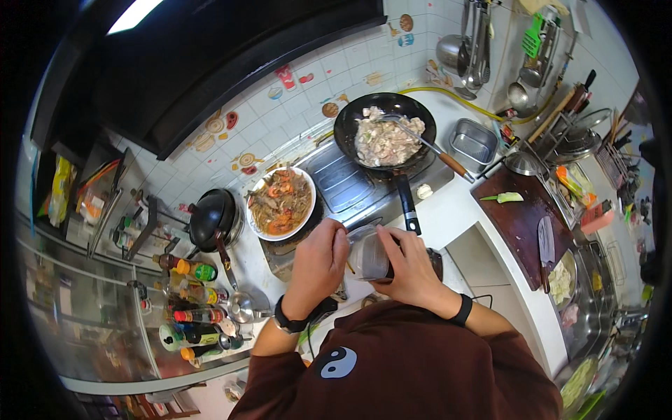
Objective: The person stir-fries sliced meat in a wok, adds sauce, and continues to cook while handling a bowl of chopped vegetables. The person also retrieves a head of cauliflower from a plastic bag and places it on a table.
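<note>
My right hand grips a clear plastic container, tilted in front of my chest. My left hand is closed beside its left rim, its fingers curled; whether it pinches something small is hidden. Ahead, a black wok on the gas stove holds pale cut meat, with a wooden-handled spatula resting in it. A white bowl of shrimp in brown sauce stands on the stove's left part.
Sauce bottles and a small lidded black pot stand at the left. On the right, a cutting board bears a cleaver and a green pepper. A metal container sits right of the wok; the sink lies beyond the board.
</note>
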`<state>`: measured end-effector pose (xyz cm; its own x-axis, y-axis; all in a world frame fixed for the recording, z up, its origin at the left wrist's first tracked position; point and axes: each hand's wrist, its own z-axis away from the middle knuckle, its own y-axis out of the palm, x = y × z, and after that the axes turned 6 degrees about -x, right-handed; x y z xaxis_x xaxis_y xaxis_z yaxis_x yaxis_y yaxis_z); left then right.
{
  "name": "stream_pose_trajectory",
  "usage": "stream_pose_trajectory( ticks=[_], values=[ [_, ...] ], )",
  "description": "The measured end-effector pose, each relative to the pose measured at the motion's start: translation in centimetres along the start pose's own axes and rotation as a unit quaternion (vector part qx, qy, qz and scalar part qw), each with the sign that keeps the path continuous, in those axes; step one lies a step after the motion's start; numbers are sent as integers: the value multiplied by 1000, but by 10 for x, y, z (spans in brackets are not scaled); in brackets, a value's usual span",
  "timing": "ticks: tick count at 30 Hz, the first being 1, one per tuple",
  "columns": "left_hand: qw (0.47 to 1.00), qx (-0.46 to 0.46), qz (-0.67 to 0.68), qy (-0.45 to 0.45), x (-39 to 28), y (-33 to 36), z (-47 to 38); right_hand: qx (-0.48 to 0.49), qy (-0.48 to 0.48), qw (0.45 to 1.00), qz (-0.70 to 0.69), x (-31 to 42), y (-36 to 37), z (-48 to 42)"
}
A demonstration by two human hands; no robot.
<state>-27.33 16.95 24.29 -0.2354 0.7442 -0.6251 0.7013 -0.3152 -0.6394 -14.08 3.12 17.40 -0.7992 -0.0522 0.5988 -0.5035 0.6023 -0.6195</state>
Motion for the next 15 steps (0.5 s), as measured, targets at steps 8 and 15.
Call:
stream_pose_trajectory(
  ticks=[8,15],
  values=[
    [997,-23,65,18,-18,41,-16,-35,-4,993,111,-20,-45,7],
    [978,-25,205,-4,-2,46,-25,-28,3,995,96,-28,-61,6]
  ],
)
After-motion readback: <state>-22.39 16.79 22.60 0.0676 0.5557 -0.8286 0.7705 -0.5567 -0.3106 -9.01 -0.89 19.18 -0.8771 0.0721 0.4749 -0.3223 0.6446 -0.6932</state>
